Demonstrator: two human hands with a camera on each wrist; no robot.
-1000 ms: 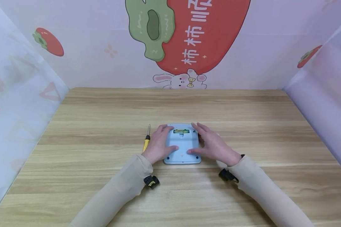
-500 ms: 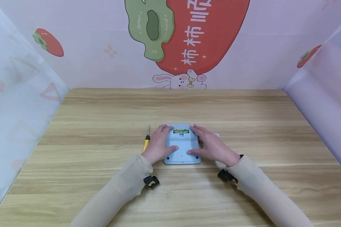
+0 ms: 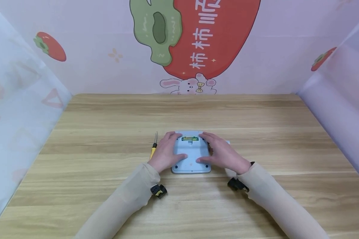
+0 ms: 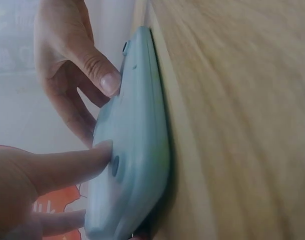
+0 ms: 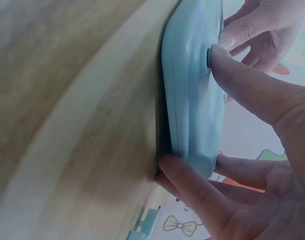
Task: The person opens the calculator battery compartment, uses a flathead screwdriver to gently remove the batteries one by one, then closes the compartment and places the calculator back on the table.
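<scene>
A light blue calculator [image 3: 192, 156] lies back side up on the wooden table. A green and yellow battery [image 3: 189, 138] shows in its uncovered bay near the far end. My left hand [image 3: 165, 152] grips the left side, with its thumb on the back and its fingers along the far left edge. From the right, my right hand [image 3: 224, 154] holds the other side. Its thumb presses by a round foot in the right wrist view, and its fingers reach around the edge. Left of the left hand lies a screwdriver [image 3: 154, 148] with a yellow handle, partly hidden.
A small light blue piece [image 3: 228, 142] peeks out behind the right hand, mostly hidden. The wooden table [image 3: 107, 199] runs back to a printed backdrop [image 3: 101, 76], with pale panels at both sides. A black wrist camera [image 3: 159, 191] sits at the left sleeve.
The right hand's forefinger has come down slightly from the calculator's far right corner. The small light blue piece shows a little more. The left hand and the calculator stay put.
</scene>
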